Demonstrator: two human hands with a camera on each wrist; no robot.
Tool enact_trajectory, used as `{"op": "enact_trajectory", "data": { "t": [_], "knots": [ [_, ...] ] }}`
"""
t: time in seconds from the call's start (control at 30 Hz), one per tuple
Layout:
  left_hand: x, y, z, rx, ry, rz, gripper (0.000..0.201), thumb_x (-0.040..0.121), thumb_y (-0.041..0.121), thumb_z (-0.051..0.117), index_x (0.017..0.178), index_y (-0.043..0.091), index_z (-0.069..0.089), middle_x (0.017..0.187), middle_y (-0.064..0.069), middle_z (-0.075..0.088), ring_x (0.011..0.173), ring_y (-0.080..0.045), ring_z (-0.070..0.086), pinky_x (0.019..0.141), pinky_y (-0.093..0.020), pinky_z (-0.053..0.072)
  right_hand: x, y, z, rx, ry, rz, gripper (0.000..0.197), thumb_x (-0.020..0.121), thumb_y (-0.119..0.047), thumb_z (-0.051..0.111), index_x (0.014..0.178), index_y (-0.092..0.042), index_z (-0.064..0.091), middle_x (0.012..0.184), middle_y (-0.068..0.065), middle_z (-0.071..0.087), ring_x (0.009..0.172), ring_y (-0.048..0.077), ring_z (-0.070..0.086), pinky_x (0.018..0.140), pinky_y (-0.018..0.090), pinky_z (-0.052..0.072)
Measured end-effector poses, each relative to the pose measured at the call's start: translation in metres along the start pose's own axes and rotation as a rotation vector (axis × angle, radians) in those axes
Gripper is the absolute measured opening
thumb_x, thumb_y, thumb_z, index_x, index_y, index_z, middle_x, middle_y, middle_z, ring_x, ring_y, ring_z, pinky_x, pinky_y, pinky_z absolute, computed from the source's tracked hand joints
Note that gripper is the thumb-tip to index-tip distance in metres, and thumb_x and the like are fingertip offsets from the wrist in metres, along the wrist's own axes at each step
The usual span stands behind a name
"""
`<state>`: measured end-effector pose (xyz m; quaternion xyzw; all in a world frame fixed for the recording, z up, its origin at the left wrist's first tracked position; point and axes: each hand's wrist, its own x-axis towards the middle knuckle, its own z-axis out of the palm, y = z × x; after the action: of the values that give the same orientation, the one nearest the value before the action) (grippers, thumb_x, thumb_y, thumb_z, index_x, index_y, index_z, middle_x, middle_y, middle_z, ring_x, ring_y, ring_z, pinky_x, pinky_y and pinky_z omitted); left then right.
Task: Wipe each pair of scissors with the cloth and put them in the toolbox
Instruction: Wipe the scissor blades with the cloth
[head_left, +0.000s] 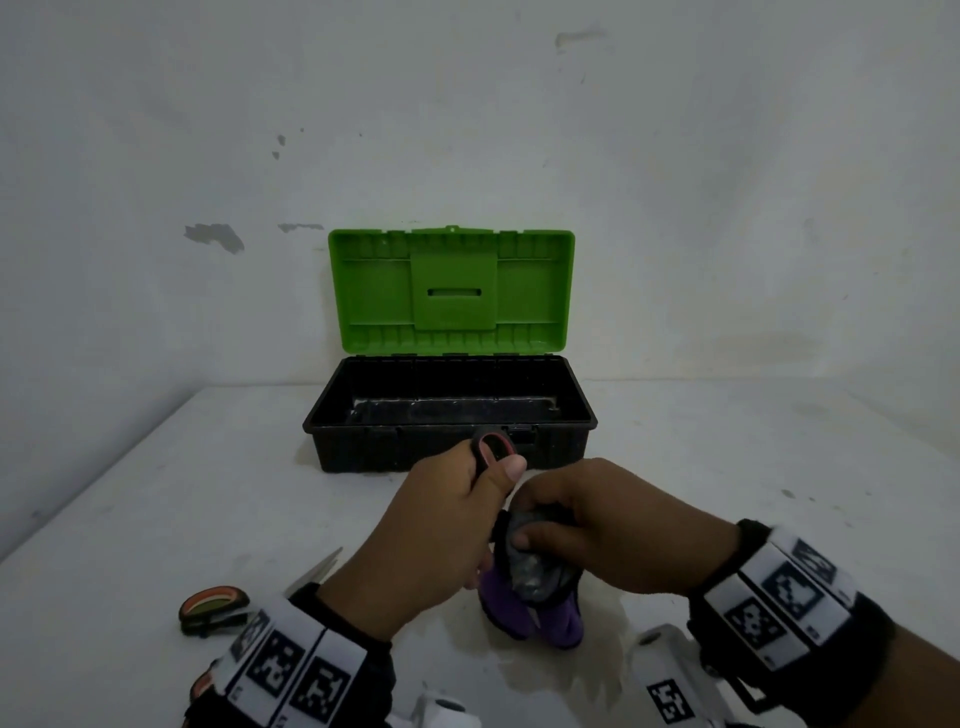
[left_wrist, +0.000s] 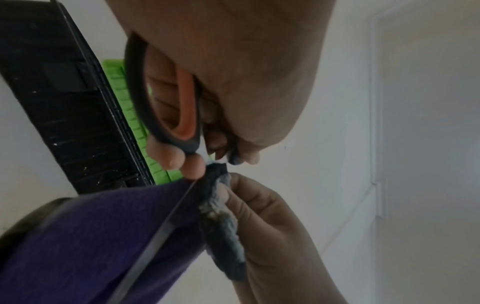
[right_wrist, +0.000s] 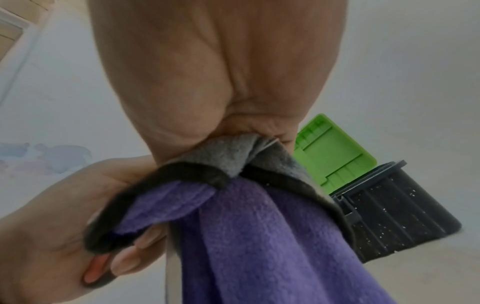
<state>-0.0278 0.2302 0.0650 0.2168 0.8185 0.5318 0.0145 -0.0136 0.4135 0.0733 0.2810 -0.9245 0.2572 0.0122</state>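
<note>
Standing at a white table (head_left: 156, 493) set against a stained white wall (head_left: 156, 156), we grip one pair of scissors (left_wrist: 166, 98) by the handles in our left hand (head_left: 441, 525), blade pointing down. Our right hand (head_left: 608, 530) pinches the one purple-and-grey cloth (head_left: 524, 597) round that blade. A second pair (head_left: 218, 608) lies on the table by our left wrist. One toolbox (head_left: 449, 415) stands open beyond, green lid up.

Right hand (right_wrist: 218, 82) pinching purple cloth (right_wrist: 259, 236) around a blade (right_wrist: 171, 275); left hand (right_wrist: 52, 226) below-left gripping scissors handle (right_wrist: 94, 269); open toolbox (right_wrist: 394, 209) beyond, right.
</note>
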Motion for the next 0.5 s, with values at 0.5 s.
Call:
{"op": "enact_trajectory", "data": {
  "t": [0.5],
  "knots": [
    [-0.002, 0.002, -0.009, -0.118, -0.042, -0.042, 0.025, 0.097, 0.041, 0.047, 0.082, 0.022, 0.054, 0.047, 0.004, 0.054, 0.040, -0.015, 0.055, 0.040, -0.025, 0.044, -0.018, 0.010, -0.022, 0.001, -0.039, 0.016, 0.018, 0.097, -0.025, 0.061, 0.086, -0.038, 0.066, 0.077, -0.022, 0.066, 0.076, -0.001, 0.064, 0.066, 0.010, 0.043]
  ]
}}
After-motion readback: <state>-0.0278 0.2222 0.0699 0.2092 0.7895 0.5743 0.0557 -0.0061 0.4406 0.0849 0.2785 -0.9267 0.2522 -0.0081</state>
